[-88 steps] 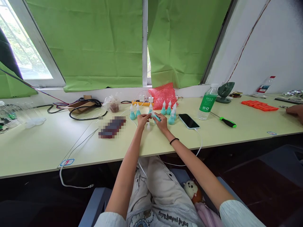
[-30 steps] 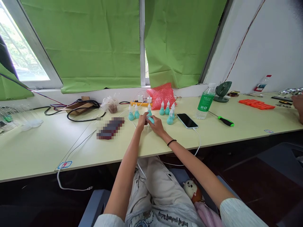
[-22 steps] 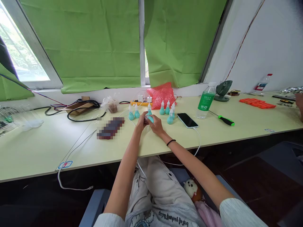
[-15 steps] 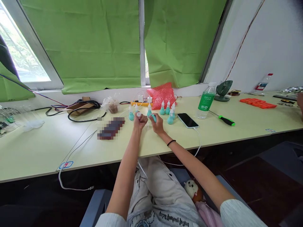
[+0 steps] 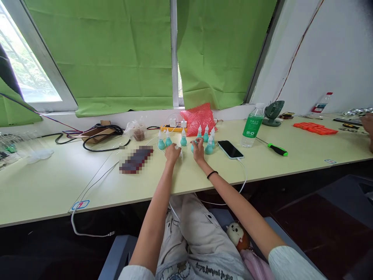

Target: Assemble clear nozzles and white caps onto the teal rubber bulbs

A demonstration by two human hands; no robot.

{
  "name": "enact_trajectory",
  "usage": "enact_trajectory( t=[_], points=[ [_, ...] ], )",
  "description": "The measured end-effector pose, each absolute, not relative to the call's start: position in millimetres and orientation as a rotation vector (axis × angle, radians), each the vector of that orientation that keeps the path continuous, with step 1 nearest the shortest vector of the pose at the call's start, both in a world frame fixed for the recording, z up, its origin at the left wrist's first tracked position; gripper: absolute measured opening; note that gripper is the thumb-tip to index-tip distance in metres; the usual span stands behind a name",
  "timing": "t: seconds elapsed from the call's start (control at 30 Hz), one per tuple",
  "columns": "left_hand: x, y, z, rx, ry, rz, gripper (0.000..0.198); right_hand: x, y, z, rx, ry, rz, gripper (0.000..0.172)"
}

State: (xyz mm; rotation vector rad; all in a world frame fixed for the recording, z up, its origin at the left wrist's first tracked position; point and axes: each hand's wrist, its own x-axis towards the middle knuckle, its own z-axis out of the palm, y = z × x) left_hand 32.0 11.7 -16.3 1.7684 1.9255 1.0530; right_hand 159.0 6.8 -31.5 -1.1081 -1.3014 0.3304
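Observation:
My left hand (image 5: 173, 153) is closed low over the table, with its fingertips around a small clear plastic piece (image 5: 181, 154), mostly hidden. To the right, my right hand (image 5: 198, 151) pinches a teal squeeze bulb (image 5: 193, 146) from above; its top is hidden by the fingers. Beyond my left hand, two teal bulbs with clear pointed tips stand upright, a left one (image 5: 161, 142) and a right one (image 5: 168, 139). Another upright bulb (image 5: 183, 139) stands between and beyond my hands. Several more, including a near one (image 5: 209, 147), cluster by my right hand.
A phone (image 5: 230, 149) on a cable lies right of the bulbs, then a green-labelled water bottle (image 5: 252, 126), a screwdriver (image 5: 278, 149) and a small fan (image 5: 273, 114). Pink bubble wrap (image 5: 199, 119) and a power strip (image 5: 171, 128) sit behind. A blurred dark-red object (image 5: 136, 160) lies left.
My hands have moved apart. The right hand has carried the teal bulb rightward to the cluster, while the left has turned palm down and lowered to the clear piece on the table.

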Motion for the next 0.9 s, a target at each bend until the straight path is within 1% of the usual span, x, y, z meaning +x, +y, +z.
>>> enact_trajectory(
  t=[0.2, 0.4, 0.57, 0.77, 0.9],
  points=[
    [32, 10, -14, 1.913, 1.938, 0.959, 0.026, 158, 6, -34, -1.096, -1.438, 0.417, 0.016],
    [39, 5, -10, 2.161, 1.777, 0.920, 0.028, 159, 8, -40, -1.149, -1.505, 0.427, 0.022],
    [43, -3, -12, 2.288, 1.709, 0.814, 0.032, 163, 15, -47, -1.263, -1.559, 0.451, 0.026],
    [42, -6, -13, 2.331, 1.649, 0.747, 0.042, 162, 19, -52, -1.266, -1.762, 0.509, 0.026],
    [42, -7, -12, 2.349, 1.614, 0.758, 0.063, 160, 20, -51, -1.239, -1.793, 0.491, 0.027]
  ],
)
